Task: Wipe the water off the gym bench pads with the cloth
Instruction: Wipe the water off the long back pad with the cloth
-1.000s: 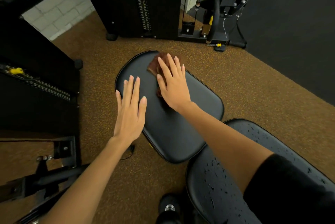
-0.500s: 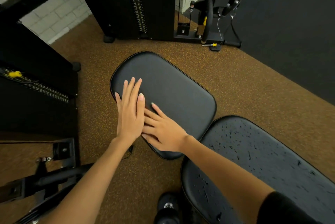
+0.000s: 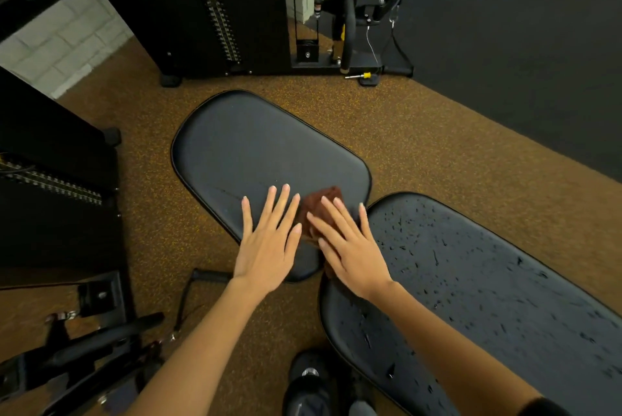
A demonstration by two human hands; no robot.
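At the far left, black machine housings (image 3: 50, 186) are standing on the speckled brown floor (image 3: 151, 223), and a black frame with a handle (image 3: 101, 341) is lying at the lower left. A strip of open floor is running between these and the seat pad (image 3: 252, 146).

My left hand (image 3: 269, 240) is lying flat on the near end of the seat pad, fingers straight and slightly spread, palm down, gripping nothing. Its heel is sitting close to the pad's near edge. The seat pad's surface is looking dry and matte, with a faint streak just left of my left fingertips. The far two thirds of this pad are lying open.

Just right of that hand, my right hand (image 3: 350, 247) is pressing the brown cloth (image 3: 319, 210) down with straight, spread fingers, not curling around it. The cloth is lying bunched at the near right corner of the seat pad, beside the gap where the two pads meet, and its lower part is hidden under my palm. My little finger is reaching over the edge of the back pad (image 3: 488, 281).

The back pad is stretching away to the lower right, covered in water droplets (image 3: 437, 257) across its whole visible surface. Open floor is running along its far edge up to the dark wall mat (image 3: 521, 45). A weight stack machine (image 3: 215, 11) and a yellow-handled pin (image 3: 361, 75) are standing well apart beyond the seat pad.
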